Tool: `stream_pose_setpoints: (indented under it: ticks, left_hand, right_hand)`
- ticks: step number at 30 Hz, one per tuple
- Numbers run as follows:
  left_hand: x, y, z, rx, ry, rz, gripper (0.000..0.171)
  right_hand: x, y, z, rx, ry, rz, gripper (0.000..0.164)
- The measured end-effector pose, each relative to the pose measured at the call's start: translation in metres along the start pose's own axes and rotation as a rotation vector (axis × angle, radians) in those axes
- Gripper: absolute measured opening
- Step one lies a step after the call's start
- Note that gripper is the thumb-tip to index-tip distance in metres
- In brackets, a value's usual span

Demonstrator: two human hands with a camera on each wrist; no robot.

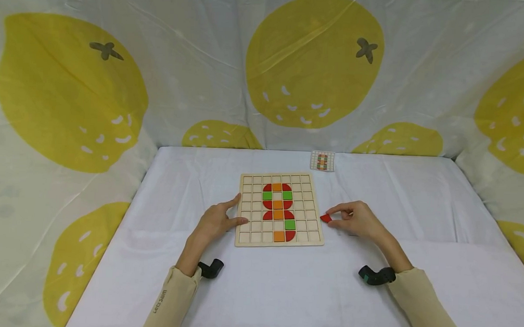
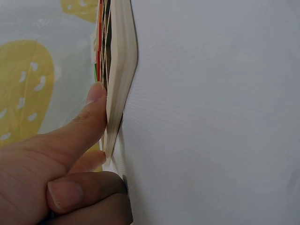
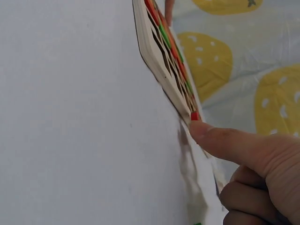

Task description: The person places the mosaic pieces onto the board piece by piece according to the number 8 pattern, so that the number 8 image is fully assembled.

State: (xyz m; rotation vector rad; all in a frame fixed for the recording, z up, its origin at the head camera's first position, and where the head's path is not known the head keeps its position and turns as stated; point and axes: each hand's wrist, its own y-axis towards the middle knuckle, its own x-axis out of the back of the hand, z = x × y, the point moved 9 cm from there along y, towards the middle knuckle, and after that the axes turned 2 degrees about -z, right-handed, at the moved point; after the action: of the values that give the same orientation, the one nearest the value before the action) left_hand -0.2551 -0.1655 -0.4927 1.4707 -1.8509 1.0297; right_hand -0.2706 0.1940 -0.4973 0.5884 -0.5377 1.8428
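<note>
A square wooden grid board [image 1: 305, 235] lies on the white cloth, with red, orange and green tiles forming a figure in its middle columns. My left hand [image 1: 215, 223] is at its left side, the thumb resting on the border and the index finger touching the edge. In the left wrist view, the other fingers of that hand [image 2: 70, 154] curl beside the board. Just off the board's right edge, my right hand [image 1: 356, 219] pinches a red curved-edge tile [image 1: 325, 218] between thumb and index finger. Only a sliver of this tile [image 3: 194, 116] shows in the right wrist view.
Behind the board's far right corner lies a small pattern card [image 1: 322, 161] showing a coloured figure on a grid. A hanging cloth [image 1: 213, 75] with yellow lemon prints closes off the back and sides. Black devices [image 1: 377, 276] sit at both wrists.
</note>
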Motion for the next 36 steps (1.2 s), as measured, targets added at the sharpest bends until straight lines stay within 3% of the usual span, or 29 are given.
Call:
stream_pose_setpoints:
  ticks: [10, 19, 26, 36]
  left_hand:
    - [-0.001, 0.000, 0.002, 0.016, -0.001, 0.004, 0.089]
    - [0.001, 0.000, 0.000, 0.003, 0.005, -0.003, 0.088]
    - [0.000, 0.001, 0.001, -0.005, -0.001, -0.009, 0.088]
    - [-0.001, 0.002, 0.003, 0.009, -0.007, 0.006, 0.088]
  right_hand:
    - [-0.029, 0.004, 0.027, 0.009, 0.139, -0.004, 0.028]
    - [-0.067, -0.001, 0.063, 0.076, 0.161, 0.025, 0.026]
    - [-0.098, -0.004, 0.084, 0.129, 0.132, 0.034, 0.025]
    - [-0.117, -0.001, 0.107, 0.178, 0.039, 0.024, 0.023]
